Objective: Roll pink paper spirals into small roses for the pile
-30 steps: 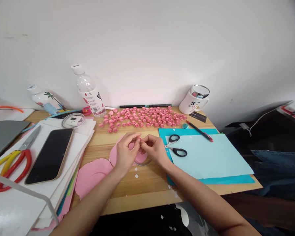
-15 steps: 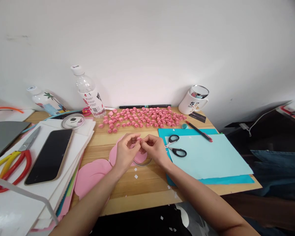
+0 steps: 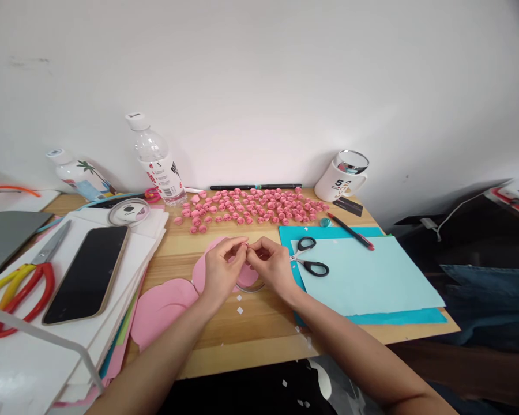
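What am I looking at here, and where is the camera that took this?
The camera sits on a person's head and looks down at their own bare hands over a wooden table. The left hand and right hand meet, pinching a small pink paper piece between the fingertips. Behind them lie many rolled pink paper roses. To the right, black scissors rest on light blue paper. To the left lie a phone and red scissors.

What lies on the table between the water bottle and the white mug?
In the head view, the stretch between the water bottle and the white mug holds a spread of small pink paper rolls, with dark pens lying along the wall behind them.
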Available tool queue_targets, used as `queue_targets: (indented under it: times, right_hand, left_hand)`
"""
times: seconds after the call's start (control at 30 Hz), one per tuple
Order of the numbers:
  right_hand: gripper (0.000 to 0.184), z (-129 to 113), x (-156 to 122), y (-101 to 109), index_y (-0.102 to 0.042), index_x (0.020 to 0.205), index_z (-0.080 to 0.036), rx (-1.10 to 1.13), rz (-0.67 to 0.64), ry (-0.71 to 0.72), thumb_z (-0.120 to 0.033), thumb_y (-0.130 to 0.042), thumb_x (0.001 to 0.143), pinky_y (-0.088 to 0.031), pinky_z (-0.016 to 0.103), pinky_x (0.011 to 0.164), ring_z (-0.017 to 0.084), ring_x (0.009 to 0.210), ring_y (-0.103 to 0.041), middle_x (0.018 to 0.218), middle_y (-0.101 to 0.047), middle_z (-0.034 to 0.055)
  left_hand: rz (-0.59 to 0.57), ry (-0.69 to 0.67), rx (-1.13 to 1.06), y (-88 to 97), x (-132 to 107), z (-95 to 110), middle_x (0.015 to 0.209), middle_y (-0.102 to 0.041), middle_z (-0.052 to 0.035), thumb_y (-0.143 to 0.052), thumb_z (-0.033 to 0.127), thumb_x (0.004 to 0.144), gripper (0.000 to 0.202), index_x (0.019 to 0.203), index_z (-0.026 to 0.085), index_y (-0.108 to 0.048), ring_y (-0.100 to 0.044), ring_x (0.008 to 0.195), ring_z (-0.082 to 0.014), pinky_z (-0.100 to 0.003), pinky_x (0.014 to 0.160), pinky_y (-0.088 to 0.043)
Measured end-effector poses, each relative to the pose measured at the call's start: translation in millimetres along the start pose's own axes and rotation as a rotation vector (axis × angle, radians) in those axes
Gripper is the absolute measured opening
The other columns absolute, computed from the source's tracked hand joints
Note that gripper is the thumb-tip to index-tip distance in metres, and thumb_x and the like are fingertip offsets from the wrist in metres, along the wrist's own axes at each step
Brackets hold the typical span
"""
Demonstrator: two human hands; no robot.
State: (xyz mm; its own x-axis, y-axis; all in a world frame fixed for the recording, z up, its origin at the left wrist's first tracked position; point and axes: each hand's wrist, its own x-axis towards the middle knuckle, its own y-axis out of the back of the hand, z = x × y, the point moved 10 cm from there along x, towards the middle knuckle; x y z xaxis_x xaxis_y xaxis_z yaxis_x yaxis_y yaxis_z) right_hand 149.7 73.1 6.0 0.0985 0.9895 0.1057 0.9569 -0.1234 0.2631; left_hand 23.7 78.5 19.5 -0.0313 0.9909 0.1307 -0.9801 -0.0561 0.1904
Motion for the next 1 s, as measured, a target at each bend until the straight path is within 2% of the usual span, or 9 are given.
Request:
queue_targets:
  times: [0.1, 0.23, 0.4, 0.63, 0.8, 0.9, 1.0]
  right_hand:
    - [0.016, -1.2, 0.2, 1.8, -0.057, 0.063, -0.017, 0.031, 0.011, -0.001, -0.030, -0.056, 0.072, -0.045, 0.024, 0.050, 0.013, 0.052, -0.056, 0.058, -0.060, 0.0015]
    - [0.017, 0.3, -0.2, 5.1, -0.057, 0.065, -0.017, 0.118, 0.030, -0.029, -0.032, -0.056, 0.073, -0.046, 0.024, 0.051, 0.013, 0.053, -0.057, 0.060, -0.061, 0.0018]
    - [0.017, -5.5, -2.3, 8.1, -0.058, 0.066, -0.017, 0.087, 0.052, 0.016, -0.033, -0.056, 0.074, -0.047, 0.024, 0.051, 0.014, 0.055, -0.057, 0.062, -0.062, 0.0025]
    - [0.016, -13.1, -3.6, 9.9, -0.059, 0.067, -0.017, 0.005, 0.076, 0.095, -0.029, -0.054, 0.076, -0.045, 0.023, 0.051, 0.012, 0.053, -0.054, 0.062, -0.061, 0.0017]
    - [0.017, -18.1, -4.5, 8.8, -0.058, 0.063, -0.017, -0.065, 0.069, 0.167, -0.028, -0.053, 0.076, -0.045, 0.023, 0.052, 0.012, 0.054, -0.053, 0.061, -0.059, 0.0012]
    - [0.018, -19.0, -4.2, 8.4, -0.057, 0.062, -0.018, -0.091, 0.065, 0.182, -0.028, -0.053, 0.076, -0.045, 0.024, 0.052, 0.012, 0.054, -0.052, 0.061, -0.059, 0.0012]
    - [0.017, -17.6, -2.7, 9.4, -0.057, 0.063, -0.018, -0.087, 0.064, 0.161, -0.028, -0.052, 0.076, -0.045, 0.024, 0.051, 0.012, 0.053, -0.053, 0.061, -0.060, 0.0015]
  left_hand:
    - [0.008, -0.024, -0.028, -0.7, -0.7, 3.1, 0.084, -0.069, -0.0036, -0.058, 0.021, 0.074, 0.018, 0.088, 0.017, -0.068, -0.064, 0.078, -0.0152, -0.026, 0.071, -0.052]
    - [0.004, 0.003, -0.150, -3.3, 0.2, -3.1, 0.086, -0.069, -0.0034, -0.062, 0.021, 0.071, 0.028, 0.098, 0.017, -0.064, -0.065, 0.079, -0.0144, -0.027, 0.075, -0.053]
    - [0.013, -0.010, -0.131, -2.2, -0.3, -1.9, 0.083, -0.068, -0.0038, -0.063, 0.022, 0.070, 0.020, 0.090, 0.016, -0.065, -0.064, 0.078, -0.0153, -0.028, 0.074, -0.053]
    - [-0.016, -0.063, -0.114, -4.0, -0.7, 9.9, 0.084, -0.067, -0.0032, -0.060, 0.020, 0.071, 0.018, 0.088, 0.017, -0.065, -0.063, 0.079, -0.0144, -0.026, 0.074, -0.051]
    - [0.027, -0.042, -0.027, 0.3, -1.7, 7.5, 0.082, -0.067, -0.0027, -0.059, 0.020, 0.073, 0.014, 0.084, 0.017, -0.067, -0.062, 0.075, -0.0136, -0.024, 0.070, -0.051]
    - [0.039, -0.017, -0.050, 0.6, -1.2, 2.3, 0.082, -0.067, -0.0026, -0.060, 0.021, 0.073, 0.019, 0.091, 0.017, -0.067, -0.062, 0.075, -0.0137, -0.025, 0.070, -0.051]
    - [0.002, -0.033, -0.104, -2.7, 0.5, 0.8, 0.084, -0.067, -0.0026, -0.060, 0.022, 0.074, 0.030, 0.103, 0.018, -0.063, -0.063, 0.078, -0.0140, -0.026, 0.074, -0.052]
